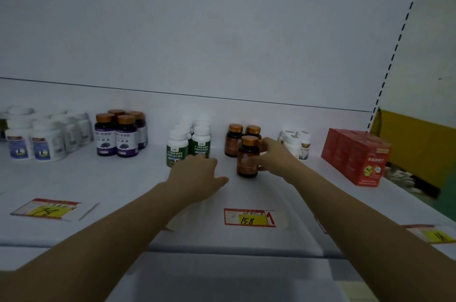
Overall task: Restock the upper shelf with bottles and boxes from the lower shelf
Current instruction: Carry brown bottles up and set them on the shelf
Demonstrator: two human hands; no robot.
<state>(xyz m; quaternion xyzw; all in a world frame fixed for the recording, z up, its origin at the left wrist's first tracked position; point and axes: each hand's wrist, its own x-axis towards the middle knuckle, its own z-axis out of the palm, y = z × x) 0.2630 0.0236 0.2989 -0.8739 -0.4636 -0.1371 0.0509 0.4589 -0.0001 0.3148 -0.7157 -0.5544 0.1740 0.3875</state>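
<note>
The right hand (274, 156) curls its fingers and thumb round the side of an amber bottle (247, 161), gripping it about the middle of the label. The bottle stands upright on the upper shelf (123, 183), its base on the white surface, just in front of two matching bottles (234, 140) that form the back row. The left hand (197, 175) lies low over the shelf just left of it, fingers loosely extended and thumb pointing toward the bottle, holding nothing. Its fingertips reach the foot of the green-labelled bottles (201, 140), though whether they touch cannot be told.

The step in hand looks like setting this bottle into its group. It appears already down, so the next move likely calls for a small nudge to line it up with the pair behind, label facing out, then letting go without tipping it. After that both hands would go down for more stock.

The bottle is dark brown-orange plastic or glass with a copper-coloured screw cap and a label too blurred to read.

Farther out, a price tag marked 158 (249, 217) lies at the shelf's front edge. White bottles (296, 141) and red boxes (355, 156) stand to the right, and purple-labelled bottles (116, 133) to the left.
</note>
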